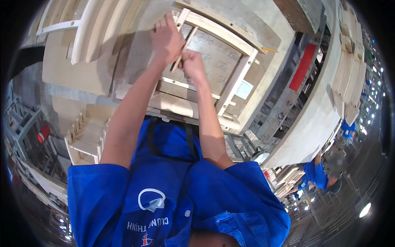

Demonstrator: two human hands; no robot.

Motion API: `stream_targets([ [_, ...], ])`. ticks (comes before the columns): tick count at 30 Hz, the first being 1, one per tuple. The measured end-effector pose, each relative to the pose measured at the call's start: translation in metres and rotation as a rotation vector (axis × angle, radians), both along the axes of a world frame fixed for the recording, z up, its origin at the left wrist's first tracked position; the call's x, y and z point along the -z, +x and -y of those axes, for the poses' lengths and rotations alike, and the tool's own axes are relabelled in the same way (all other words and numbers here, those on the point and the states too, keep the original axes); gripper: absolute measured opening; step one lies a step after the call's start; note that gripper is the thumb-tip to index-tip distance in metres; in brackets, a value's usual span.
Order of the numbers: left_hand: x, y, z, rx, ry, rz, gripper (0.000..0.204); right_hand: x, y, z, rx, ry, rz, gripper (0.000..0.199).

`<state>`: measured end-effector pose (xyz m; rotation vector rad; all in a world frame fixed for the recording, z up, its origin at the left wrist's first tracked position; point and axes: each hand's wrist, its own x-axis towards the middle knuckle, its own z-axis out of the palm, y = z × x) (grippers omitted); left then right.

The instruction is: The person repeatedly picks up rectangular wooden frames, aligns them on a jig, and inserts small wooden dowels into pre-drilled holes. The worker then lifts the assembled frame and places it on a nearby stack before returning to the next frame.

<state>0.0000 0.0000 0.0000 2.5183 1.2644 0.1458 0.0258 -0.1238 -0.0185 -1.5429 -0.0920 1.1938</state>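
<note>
A pale wooden frame (218, 29) with round holes in its rails lies on a board bearing handwriting (214, 61). My left hand (168, 41) is at the frame's far left corner, its fingers bent over the left side piece, most of which it hides. My right hand (192, 66) is closed in a fist around the lower part of a thin wooden stick (190, 38). This stick slants inside the frame, close beside the left hand. Along the near side runs a wider, curved wooden piece (175, 105).
Long curved wooden parts (94, 33) lie at the left. An orange pencil (269, 50) and a white paper slip (243, 89) are right of the frame. More wooden parts (352, 78) lie on the right-hand table (304, 131). A person in blue (316, 173) works beyond.
</note>
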Motion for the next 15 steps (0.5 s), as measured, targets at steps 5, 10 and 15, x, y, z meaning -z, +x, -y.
stream_targets([
  [5,0.006,-0.005,0.007,0.010,0.095,0.055,0.070,-0.046,-0.037,0.066,0.081,-0.214,0.307,0.030],
  [10,0.011,-0.001,0.008,0.030,0.187,0.161,0.070,-0.066,0.022,0.138,0.297,-0.451,0.546,0.032],
  [15,0.016,-0.006,0.006,0.025,0.188,0.194,0.072,-0.086,0.044,0.134,0.201,-0.551,0.574,0.033],
])
